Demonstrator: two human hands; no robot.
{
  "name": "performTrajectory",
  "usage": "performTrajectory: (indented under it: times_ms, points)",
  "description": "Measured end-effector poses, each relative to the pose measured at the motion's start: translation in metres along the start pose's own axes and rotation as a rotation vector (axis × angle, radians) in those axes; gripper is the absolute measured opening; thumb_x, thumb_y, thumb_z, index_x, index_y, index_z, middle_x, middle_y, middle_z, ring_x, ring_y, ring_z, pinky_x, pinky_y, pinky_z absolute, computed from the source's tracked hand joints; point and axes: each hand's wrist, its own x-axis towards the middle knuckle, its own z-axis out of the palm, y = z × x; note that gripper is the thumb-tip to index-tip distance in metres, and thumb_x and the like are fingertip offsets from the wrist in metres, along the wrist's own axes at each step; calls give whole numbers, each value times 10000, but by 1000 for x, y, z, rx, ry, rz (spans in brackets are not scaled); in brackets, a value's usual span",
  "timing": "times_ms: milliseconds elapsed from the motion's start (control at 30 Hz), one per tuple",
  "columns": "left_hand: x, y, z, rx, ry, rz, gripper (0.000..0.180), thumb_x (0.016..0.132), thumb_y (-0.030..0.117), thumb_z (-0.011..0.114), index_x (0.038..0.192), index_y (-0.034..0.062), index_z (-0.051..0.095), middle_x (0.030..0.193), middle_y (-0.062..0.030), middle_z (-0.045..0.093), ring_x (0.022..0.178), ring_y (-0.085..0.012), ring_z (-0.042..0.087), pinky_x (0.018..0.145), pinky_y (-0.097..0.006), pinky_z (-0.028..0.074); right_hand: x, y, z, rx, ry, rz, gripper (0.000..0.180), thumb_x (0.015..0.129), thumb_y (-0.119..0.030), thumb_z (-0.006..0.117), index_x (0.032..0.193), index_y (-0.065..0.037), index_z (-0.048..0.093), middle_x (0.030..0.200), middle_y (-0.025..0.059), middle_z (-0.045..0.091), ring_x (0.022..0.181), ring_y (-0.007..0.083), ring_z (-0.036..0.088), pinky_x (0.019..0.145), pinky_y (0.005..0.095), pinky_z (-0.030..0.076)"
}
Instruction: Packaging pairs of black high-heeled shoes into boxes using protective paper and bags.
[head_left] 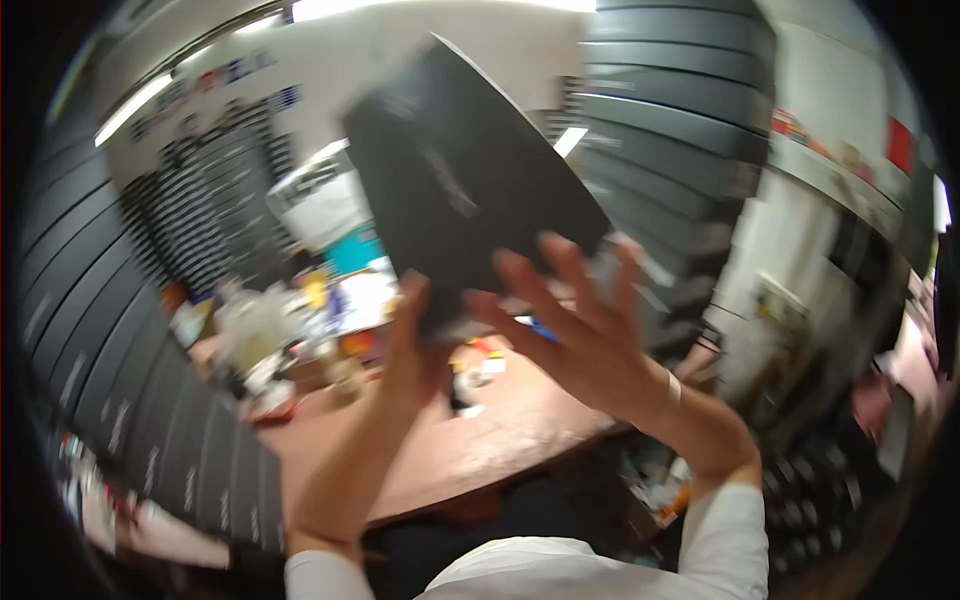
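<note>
A flat dark grey box (470, 170) is raised and tilted before me, its broad face toward me and a pale edge along its upper right side. My left hand (415, 350) is at the box's lower left corner, one digit up along its side; the other fingers are mostly hidden. In front of the lower right part of the box, my right hand (585, 340) has its fingers spread and stretched out, overlapping its face and edge. Motion blur hides exactly where the right fingertips touch. A thin pale band (674, 390) circles my right wrist.
Stacks of similar dark boxes rise at the left (150, 440) and at the right (670, 110). Below my hands is a pinkish table (500, 430) with small coloured items. Plastic bags (255, 325) and clutter crowd its far left. More stacked boxes (215, 190) stand by the far wall.
</note>
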Motion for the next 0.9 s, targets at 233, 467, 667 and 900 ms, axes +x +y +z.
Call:
performTrajectory:
  times_ms: [233,467,667,900]
  points:
    - [99,66,171,183,-327,90,677,822,537,623,1339,156,410,1323,-97,458,1066,-248,562,876,-440,474,77,171,-52,-403,399,-107,732,775,-300,641,1434,-318,325,1499,85,282,1381,339,255,1094,598,170]
    - [103,45,158,1001,-571,477,887,831,465,648,1492,125,164,1354,-176,419,1091,-237,561,881,-364,492,101,329,-126,-358,422,12,1079,570,33,755,1464,-31,156,1389,240,334,1294,410,327,1092,422,318]
    - [109,26,75,1164,-461,114,750,880,367,644,1472,121,253,1408,-211,338,1064,-225,591,867,-356,529,76,433,-116,164,155,248,1120,577,11,753,1485,-24,98,1507,166,227,1414,251,182,1136,308,174]
    - [91,29,-8,1210,-259,-84,667,905,314,601,1453,94,291,1443,-183,296,1073,-230,571,898,-358,497,96,437,-121,425,-171,552,1128,653,-49,787,1497,-52,38,1492,154,258,1357,220,270,1094,302,266]
